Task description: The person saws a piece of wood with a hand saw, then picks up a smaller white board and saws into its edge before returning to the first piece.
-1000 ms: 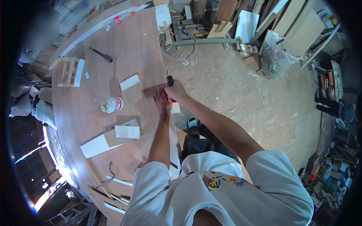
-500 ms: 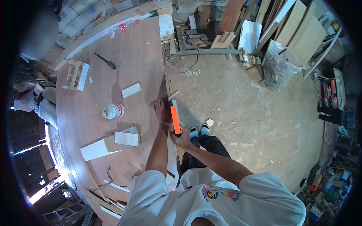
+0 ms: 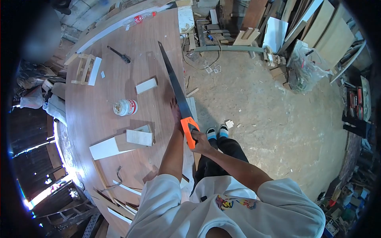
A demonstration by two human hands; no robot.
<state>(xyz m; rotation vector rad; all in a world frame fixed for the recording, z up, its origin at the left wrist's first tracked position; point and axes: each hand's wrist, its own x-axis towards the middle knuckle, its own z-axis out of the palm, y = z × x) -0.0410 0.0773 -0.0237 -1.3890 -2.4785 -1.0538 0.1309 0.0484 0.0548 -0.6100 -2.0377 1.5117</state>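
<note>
My right hand (image 3: 201, 142) is wrapped round the orange handle of a hand saw (image 3: 174, 83), whose dark blade points up and left over the table's right edge. My left hand (image 3: 176, 112) lies on the tabletop beside that edge, fingers stretched forward, partly covered by the blade and handle. A pale board (image 3: 191, 106) shows just right of the saw at the edge. Left of my hands are a small white-faced block (image 3: 146, 86) and a jar with a red-and-white label (image 3: 127, 107).
Nearer me on the wooden table (image 3: 107, 91) lie joined white-and-brown board pieces (image 3: 107, 150). Farther off are a dark tool (image 3: 119, 54), a small wooden frame (image 3: 86, 70) and a plastic bottle (image 3: 145, 17). A clear plastic bag (image 3: 307, 69) stands on the floor near leaning boards (image 3: 331, 27).
The saw has tilted up from the table edge, so its whole blade now shows, pointing away over the tabletop. My left hand stays on the table. The view has shifted slightly.
</note>
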